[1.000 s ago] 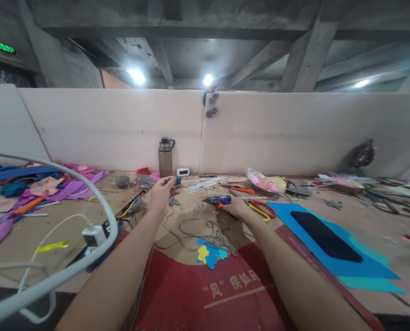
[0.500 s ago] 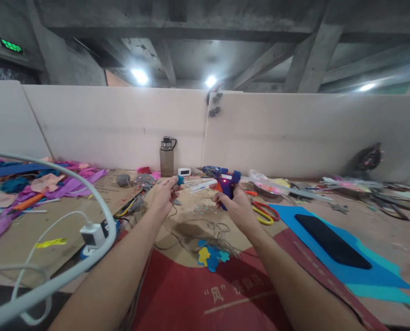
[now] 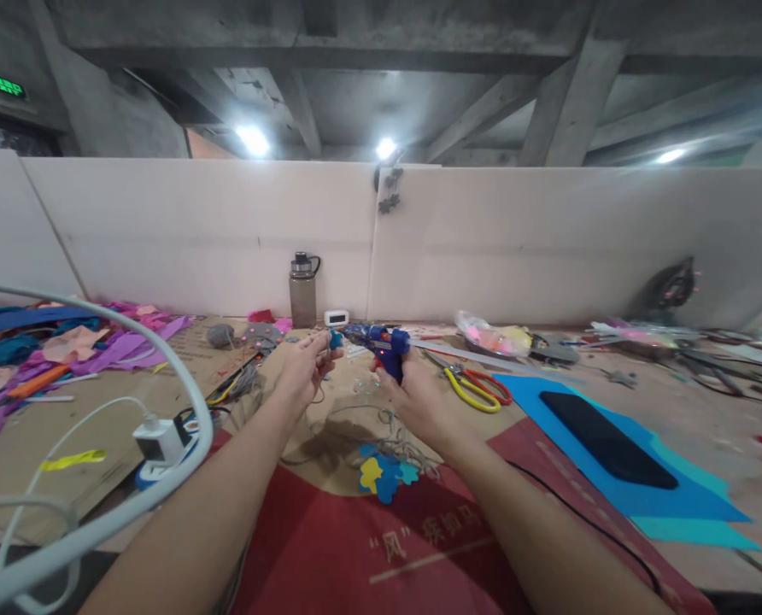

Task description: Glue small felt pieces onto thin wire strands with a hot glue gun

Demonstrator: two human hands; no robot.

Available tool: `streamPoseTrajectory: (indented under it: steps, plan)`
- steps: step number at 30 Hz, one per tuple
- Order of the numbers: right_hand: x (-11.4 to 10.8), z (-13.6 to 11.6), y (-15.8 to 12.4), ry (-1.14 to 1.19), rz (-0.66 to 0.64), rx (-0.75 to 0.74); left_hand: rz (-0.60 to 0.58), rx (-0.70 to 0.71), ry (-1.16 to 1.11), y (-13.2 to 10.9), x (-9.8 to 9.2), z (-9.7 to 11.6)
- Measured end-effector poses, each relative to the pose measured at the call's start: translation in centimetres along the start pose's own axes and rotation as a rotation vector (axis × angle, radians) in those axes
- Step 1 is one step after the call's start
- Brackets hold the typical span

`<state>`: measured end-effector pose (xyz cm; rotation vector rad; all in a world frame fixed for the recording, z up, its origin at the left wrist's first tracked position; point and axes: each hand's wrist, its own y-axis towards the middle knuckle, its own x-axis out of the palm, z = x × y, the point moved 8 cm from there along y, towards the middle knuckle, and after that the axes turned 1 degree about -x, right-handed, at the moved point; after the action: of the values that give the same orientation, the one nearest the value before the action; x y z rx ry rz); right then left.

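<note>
My right hand (image 3: 413, 380) is wrapped round the handle of a blue hot glue gun (image 3: 381, 342), which has a small red light lit and a long clear glue stick (image 3: 458, 352) out of its back. Its nozzle points left, close to a small teal cutout (image 3: 336, 338) pinched in the fingertips of my left hand (image 3: 305, 367). Whether nozzle and cutout touch, I cannot tell. Below my hands, a loose tangle of grey-brown cord (image 3: 390, 431) lies beside a little pile of blue, teal and yellow cutouts (image 3: 386, 478).
Red-and-yellow-handled scissors (image 3: 474, 391) and a black phone (image 3: 605, 437) on blue sheets (image 3: 535, 401) lie to the right. A bottle (image 3: 302, 295) stands at the back. On the left, a white curved tube (image 3: 189, 384) crosses before a plugged-in charger (image 3: 160, 440) and coloured scraps (image 3: 99, 342).
My right hand has brought the glue gun left and slightly down, so its nozzle is now near the teal cutout. The left hand keeps its pinch.
</note>
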<state>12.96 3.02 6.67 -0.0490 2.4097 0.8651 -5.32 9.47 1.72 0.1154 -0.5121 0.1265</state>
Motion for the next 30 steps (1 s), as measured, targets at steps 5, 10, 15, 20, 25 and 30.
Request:
streamPoseTrajectory:
  steps: [5,10,15,20,25,30]
  plan:
    - [0.34,0.27,-0.09,-0.016,-0.013,-0.017,-0.016,-0.006,0.000,-0.37,0.39,0.04]
    - [0.50,0.19,-0.03,-0.041,-0.008,-0.037,-0.022,0.000,0.003,-0.70,0.77,0.20]
    - [0.42,-0.12,-0.07,-0.045,-0.006,-0.042,-0.026,-0.007,0.018,-0.71,0.91,0.17]
    - [0.08,-0.29,-0.19,-0.072,0.013,-0.027,-0.021,0.013,0.024,-0.45,0.57,0.22]
    - [-0.04,-0.58,-0.26,-0.077,0.020,-0.045,-0.029,0.018,0.041,-0.45,0.67,0.29]
    - [0.06,-0.54,-0.25,-0.060,0.008,-0.044,-0.024,0.010,0.046,-0.72,0.90,0.42]
